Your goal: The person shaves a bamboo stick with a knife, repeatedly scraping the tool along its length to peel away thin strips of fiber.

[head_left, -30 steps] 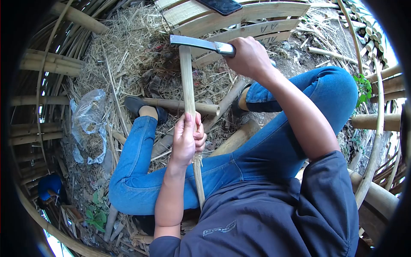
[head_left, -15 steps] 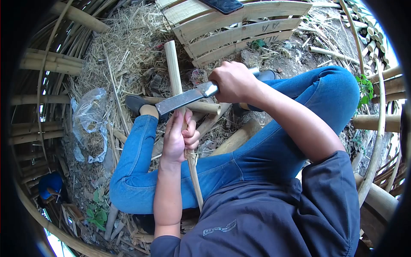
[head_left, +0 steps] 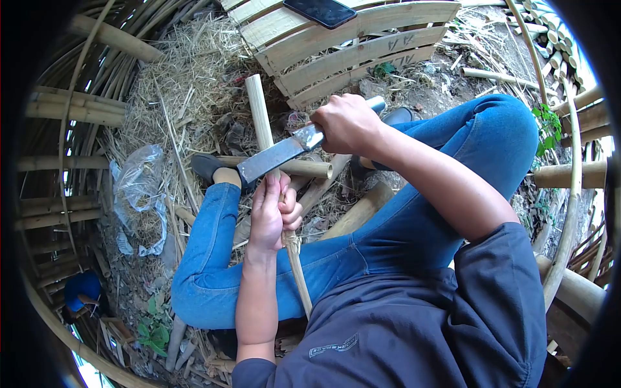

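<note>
My left hand (head_left: pixel 272 210) is closed around a long pale bamboo strip (head_left: pixel 260 113), which runs from above the hand down to my shirt. In my right hand (head_left: pixel 346 126) is the handle of a machete-like blade (head_left: pixel 268 160), whose flat, wide metal crosses over the strip just above my left fingers. The blade's squared end points to the left. Behind the strip lies a cut bamboo tube (head_left: pixel 310 169), partly hidden by the blade. Below my left hand, the strip looks frayed.
A slatted wooden crate (head_left: pixel 362 48) carries a phone (head_left: pixel 321 10) at the top. A clear plastic bag (head_left: pixel 139 194) lies on straw at the left. Stacked bamboo (head_left: pixel 553 32) is at the upper right. Another person (head_left: pixel 82 290) in blue is at the lower left.
The view has shifted slightly, so the crate and phone appear a little lower and further left. Both hands keep their holds, with the blade still across the strip, slightly lower in view.
</note>
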